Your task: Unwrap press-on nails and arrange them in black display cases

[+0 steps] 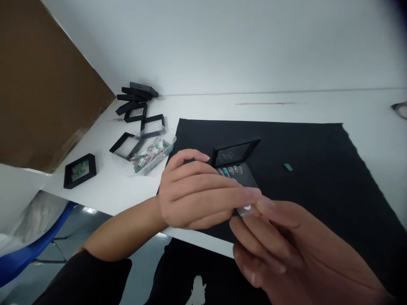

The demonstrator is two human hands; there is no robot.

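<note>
An open black display case point(235, 157) lies on a black cloth point(318, 169), its lid raised and several false nails in a row inside. My left hand point(197, 190) rests over the case's near side, fingers pressed together and reaching right. My right hand point(286, 245) meets it from below, fingers curled. Between the fingertips of both hands sits a small pale false nail point(247, 208). A lone green nail point(288, 167) lies on the cloth to the right.
A clear plastic tray point(149, 154) of loose coloured nails stands left of the cloth. Several black frames point(136, 99) lie scattered behind it, one closed case point(80, 170) nearer the table edge. A brown board point(41, 84) leans at the left; a blue chair point(28, 254) stands below.
</note>
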